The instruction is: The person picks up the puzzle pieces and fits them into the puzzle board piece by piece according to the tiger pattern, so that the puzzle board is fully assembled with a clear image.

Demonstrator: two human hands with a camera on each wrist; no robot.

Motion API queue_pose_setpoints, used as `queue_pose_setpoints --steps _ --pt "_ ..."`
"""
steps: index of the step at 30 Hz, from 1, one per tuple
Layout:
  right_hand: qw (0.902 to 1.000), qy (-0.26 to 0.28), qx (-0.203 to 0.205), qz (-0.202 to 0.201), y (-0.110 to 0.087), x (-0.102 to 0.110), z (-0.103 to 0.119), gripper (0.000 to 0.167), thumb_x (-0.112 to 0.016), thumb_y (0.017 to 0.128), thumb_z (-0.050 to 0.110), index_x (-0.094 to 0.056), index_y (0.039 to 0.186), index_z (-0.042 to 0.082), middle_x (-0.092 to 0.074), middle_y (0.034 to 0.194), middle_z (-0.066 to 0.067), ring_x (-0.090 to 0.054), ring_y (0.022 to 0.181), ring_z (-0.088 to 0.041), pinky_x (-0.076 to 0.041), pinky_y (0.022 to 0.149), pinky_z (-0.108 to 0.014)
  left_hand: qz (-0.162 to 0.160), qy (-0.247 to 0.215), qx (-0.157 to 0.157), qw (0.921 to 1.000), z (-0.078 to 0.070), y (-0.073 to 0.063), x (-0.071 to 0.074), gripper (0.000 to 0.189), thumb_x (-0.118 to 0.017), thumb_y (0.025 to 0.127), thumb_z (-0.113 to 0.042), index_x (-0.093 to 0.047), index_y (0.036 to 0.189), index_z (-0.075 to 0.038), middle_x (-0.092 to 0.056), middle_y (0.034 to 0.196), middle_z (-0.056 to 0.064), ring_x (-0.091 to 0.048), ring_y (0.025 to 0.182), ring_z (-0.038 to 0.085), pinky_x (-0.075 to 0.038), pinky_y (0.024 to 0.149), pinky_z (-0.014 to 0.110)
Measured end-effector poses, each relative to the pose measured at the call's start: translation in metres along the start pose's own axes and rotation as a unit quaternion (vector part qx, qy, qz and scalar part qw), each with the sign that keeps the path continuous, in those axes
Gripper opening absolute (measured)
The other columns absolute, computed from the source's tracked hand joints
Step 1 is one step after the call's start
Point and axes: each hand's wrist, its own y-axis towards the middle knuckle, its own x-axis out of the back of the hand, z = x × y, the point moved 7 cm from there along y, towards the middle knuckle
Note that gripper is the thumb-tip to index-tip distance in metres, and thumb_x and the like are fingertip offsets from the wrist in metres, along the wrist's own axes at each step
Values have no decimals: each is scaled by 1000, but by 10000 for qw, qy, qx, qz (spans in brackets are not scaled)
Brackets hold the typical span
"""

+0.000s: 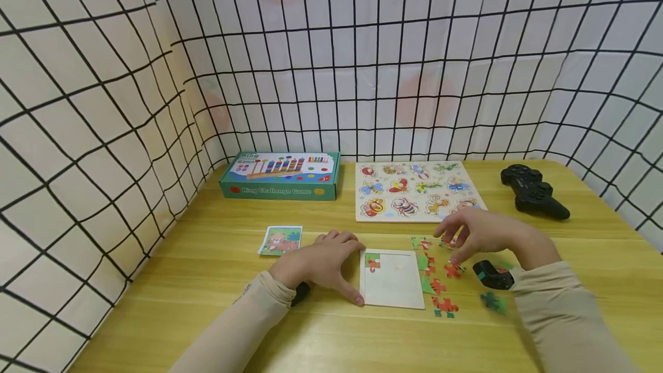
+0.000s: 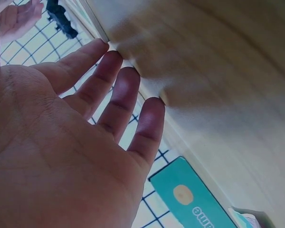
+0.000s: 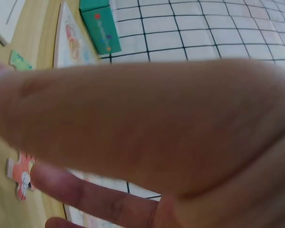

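My left hand (image 1: 326, 263) touches the left edge of a pale wooden puzzle tray (image 1: 396, 289), its fingers extended, as the left wrist view also shows. One green-and-red jigsaw piece (image 1: 372, 259) sits in the tray's upper left corner. To the right of the tray, my right hand (image 1: 481, 236) hovers over scattered jigsaw pieces, thumb and fingers apart with nothing seen between them. Its thumb tip is close above a red piece (image 1: 453, 271). In the right wrist view, a red-orange piece (image 3: 20, 175) lies near the fingertips, and the thumb hides much of the scene.
A picture card (image 1: 281, 240) lies left of the tray. Farther back are a teal game box (image 1: 279, 190), an insect puzzle board (image 1: 409, 191) and a black game controller (image 1: 533, 191). More pieces (image 1: 444, 306) lie along the tray's right side. Gridded cloth (image 1: 388, 73) encloses the table.
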Motion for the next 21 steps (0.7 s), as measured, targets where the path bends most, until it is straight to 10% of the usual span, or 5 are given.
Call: queue_pose_setpoints --steps 21 --pt "9939 -672 -809 322 -7 -19 -5 48 -92 71 13 -67 112 10 -61 98 -3 -59 91 -22 -50 78 -40 -24 -46 -24 10000 0 -1 0 103 -77 67 -76 -48 146 -17 -44 141 -4 -38 126 19 -30 112 44"
